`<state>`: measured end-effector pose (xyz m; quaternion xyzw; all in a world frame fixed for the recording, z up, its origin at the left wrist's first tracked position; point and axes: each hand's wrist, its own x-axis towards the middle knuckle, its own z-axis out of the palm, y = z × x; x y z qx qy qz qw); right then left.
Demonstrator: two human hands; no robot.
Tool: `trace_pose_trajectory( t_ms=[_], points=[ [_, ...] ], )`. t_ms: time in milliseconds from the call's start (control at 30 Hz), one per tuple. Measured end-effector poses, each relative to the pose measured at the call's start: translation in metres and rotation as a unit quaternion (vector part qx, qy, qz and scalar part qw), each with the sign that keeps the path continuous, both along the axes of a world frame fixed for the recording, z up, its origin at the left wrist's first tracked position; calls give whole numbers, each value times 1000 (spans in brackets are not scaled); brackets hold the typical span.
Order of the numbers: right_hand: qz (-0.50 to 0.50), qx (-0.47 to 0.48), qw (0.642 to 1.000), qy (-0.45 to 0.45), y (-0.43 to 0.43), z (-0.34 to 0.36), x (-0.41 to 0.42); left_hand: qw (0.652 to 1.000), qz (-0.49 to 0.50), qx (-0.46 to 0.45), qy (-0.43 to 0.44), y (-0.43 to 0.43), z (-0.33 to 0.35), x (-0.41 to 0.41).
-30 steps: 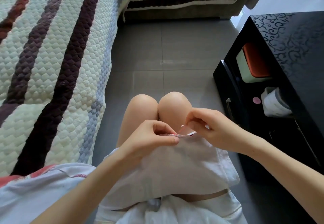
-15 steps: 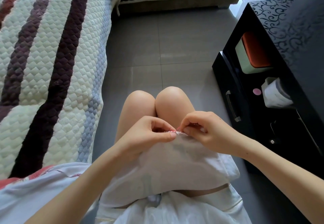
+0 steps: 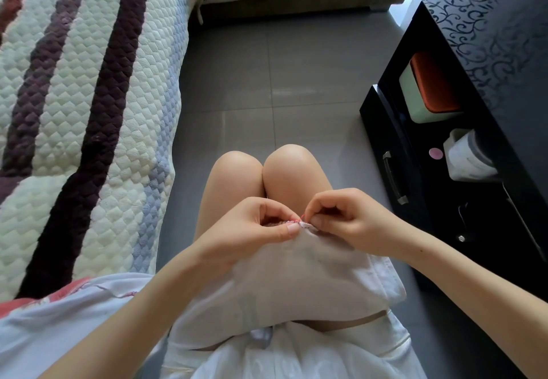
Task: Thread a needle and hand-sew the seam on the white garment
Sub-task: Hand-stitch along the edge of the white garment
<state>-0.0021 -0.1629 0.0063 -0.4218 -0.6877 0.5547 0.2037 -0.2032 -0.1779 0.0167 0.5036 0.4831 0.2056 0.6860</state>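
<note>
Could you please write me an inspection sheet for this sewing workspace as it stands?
Surface: lap, with the white garment spread over it.
Job's things: red thread at the garment's top edge; needle too small to tell.
Clutter: orange-and-white box and white roll on the open shelf of the black cabinet.
Hands: left hand pinches the garment's top edge; right hand pinches it just beside.
Cables: nothing seen.
Surroundings: quilted striped cover to the left, grey tiled floor ahead.
</note>
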Motion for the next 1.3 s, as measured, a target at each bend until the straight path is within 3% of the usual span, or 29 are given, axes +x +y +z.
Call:
trace_pose_trajectory(
  t_ms=[267,467,567,700,933,1033,1133,1300],
  points=[
    [-14,-54,997,61,-2,-2,-1,999,17,43,12,-3,0,3],
    [-14,-14,998,55,-7,-4,0,998,41,43,7,-5,-1,4],
    [0,99,995,-20,-4,-4,8,998,52,22,-32,-7,1,3],
    [-1,270,960,-78,-3,-7,10,997,55,16,-45,-8,3,4],
    [-39,302,952,-8,-13,-10,-2,997,67,22,-26,-6,3,6],
    [-73,302,950,-30,-17,-8,1,997,70,29,-9,-7,3,5],
    [-106,375,919,-63,-23,-3,3,997,75,28,-7,-8,1,4],
    [-79,476,871,-91,-25,-1,-7,997,61,38,-24,-9,2,7]
  ],
)
